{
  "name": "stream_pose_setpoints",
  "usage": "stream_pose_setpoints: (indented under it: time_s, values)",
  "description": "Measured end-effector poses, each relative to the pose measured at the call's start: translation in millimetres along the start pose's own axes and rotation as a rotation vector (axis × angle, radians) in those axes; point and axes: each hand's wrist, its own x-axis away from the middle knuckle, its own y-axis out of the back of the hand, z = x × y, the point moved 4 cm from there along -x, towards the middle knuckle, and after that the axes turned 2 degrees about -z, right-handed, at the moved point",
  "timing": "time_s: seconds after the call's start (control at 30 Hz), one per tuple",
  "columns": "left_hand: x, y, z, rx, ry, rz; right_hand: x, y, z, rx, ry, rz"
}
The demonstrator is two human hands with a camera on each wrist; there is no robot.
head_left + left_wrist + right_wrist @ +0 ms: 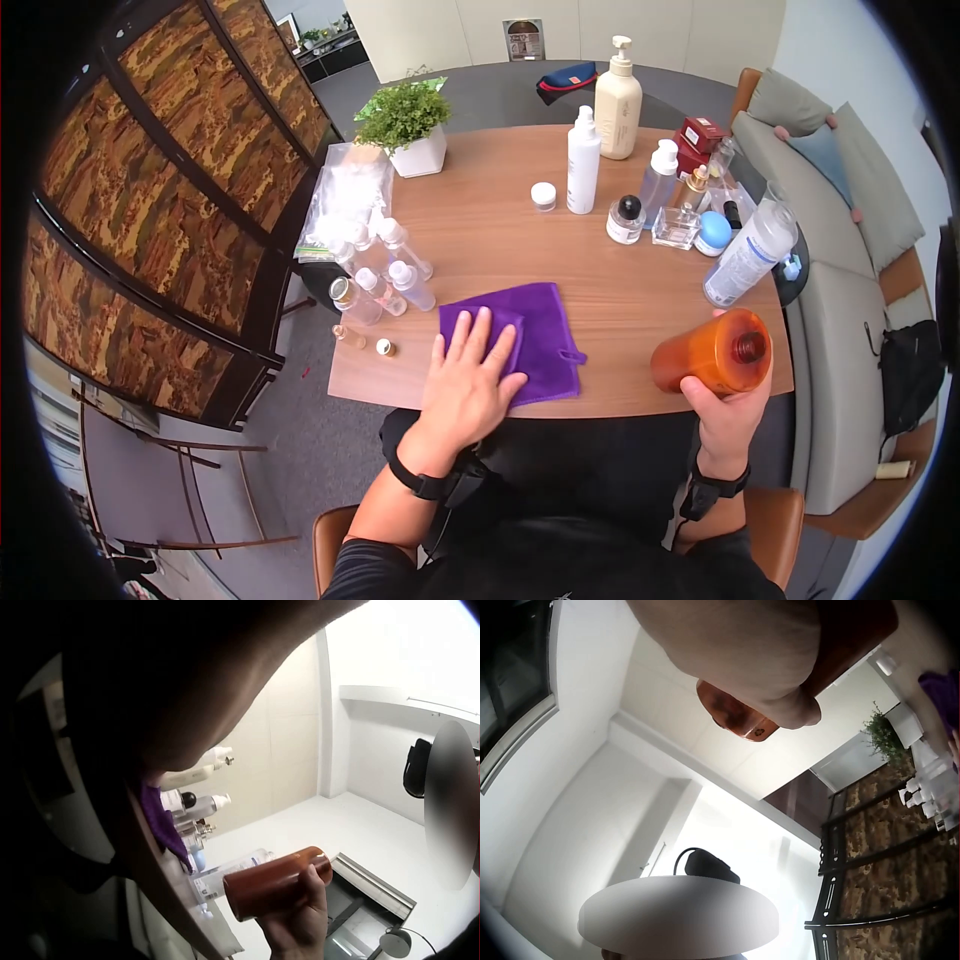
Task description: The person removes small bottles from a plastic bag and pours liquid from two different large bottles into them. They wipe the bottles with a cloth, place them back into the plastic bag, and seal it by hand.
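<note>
My left hand (468, 372) lies flat with straight fingers on a purple cloth (540, 330) spread near the front edge of the wooden table (490, 240). My right hand (725, 408) grips an amber orange bottle (712, 352), tilted on its side over the table's front right corner with its uncapped neck facing up toward me. The left wrist view shows that bottle (274, 881) held in the right hand (300, 919) and an edge of the cloth (161, 821). In the right wrist view the bottle's base (739, 716) pokes out past the palm.
Several small clear bottles (385, 280) and a plastic bag (345, 195) sit at the table's left. A potted plant (405, 125), white pump bottles (600, 120), perfume jars (650, 215) and a lying clear bottle (750, 255) fill the back and right. A sofa (830, 290) stands right.
</note>
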Motion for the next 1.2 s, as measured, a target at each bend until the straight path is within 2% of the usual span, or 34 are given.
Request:
stream_pose_setpoints:
  time_s: [0.13, 0.37, 0.43, 0.47, 0.5, 0.57, 0.6, 0.63, 0.7, 0.77, 0.8, 0.83, 0.87, 0.97, 1.0, 1.07, 1.1, 1.17, 1.2]
  values:
    - [-5.9, -8.6, -16.0, -0.009, 0.009, -0.019, 1.7, 5.4, 14.0, 0.054, 0.018, -0.014]
    - [-39.0, -42.1, -131.0, 0.168, -0.275, 0.000, 2.2, 7.9, 41.9, 0.017, 0.029, -0.058]
    - [-43.8, -49.2, -151.1, 0.212, -0.322, 0.030, 2.1, 5.8, 38.9, -0.009, 0.031, -0.047]
    - [-44.0, -52.3, -152.7, 0.257, -0.323, -0.078, 1.9, 4.0, 36.8, -0.013, 0.036, -0.042]
    - [-45.3, -59.9, -147.4, 0.261, -0.325, -0.085, 0.9, 3.4, 35.5, -0.015, 0.044, -0.037]
    - [-47.3, -66.6, -128.5, 0.473, -0.256, -0.168, 1.0, -1.3, 34.9, -0.020, 0.044, -0.010]
    - [-45.1, -54.3, -122.5, 0.506, -0.272, -0.317, 2.9, -4.0, 34.2, -0.029, 0.030, 0.019]
    - [-44.5, -49.4, -112.7, 0.667, -0.173, -0.359, 4.9, -5.4, 34.0, -0.013, 0.028, 0.013]
    - [-38.0, -23.7, -101.5, 0.814, 0.053, -0.447, 2.4, -13.6, 28.6, -0.027, 0.016, 0.041]
    - [-28.0, -8.3, -74.9, 0.988, 0.303, -0.451, 2.8, -18.2, 24.9, -0.038, 0.019, 0.056]
    - [-20.7, -11.1, -55.5, 1.029, 0.335, -0.526, 2.8, -22.3, 23.9, -0.043, 0.002, 0.060]
    - [-12.0, -16.0, -36.5, 1.098, 0.444, -0.527, 2.0, -26.6, 22.6, -0.050, -0.013, 0.063]
    - [-4.1, -18.3, -18.4, 1.087, 0.449, -0.550, 1.4, -30.3, 21.0, -0.052, -0.015, 0.064]
    - [15.0, -3.4, 12.1, 0.725, 0.520, -0.351, 0.3, -47.7, 12.3, -0.057, -0.051, 0.120]
    - [20.2, -1.1, 15.1, 0.719, 0.526, -0.357, -0.3, -56.4, 9.2, -0.092, -0.072, 0.151]
    - [29.0, 15.9, 9.9, 0.298, 0.316, -0.542, 0.2, -73.3, 5.0, -0.141, -0.085, 0.195]
    - [29.9, 19.8, 8.0, 0.298, 0.321, -0.545, -0.2, -79.3, 3.6, -0.141, -0.084, 0.200]
    - [23.2, 24.8, -17.3, 0.325, -0.031, -0.409, -0.2, -90.1, 2.1, -0.130, -0.101, 0.255]
    - [20.6, 23.5, -26.9, 0.235, -0.090, -0.371, 1.0, -94.9, 1.9, -0.153, -0.137, 0.260]
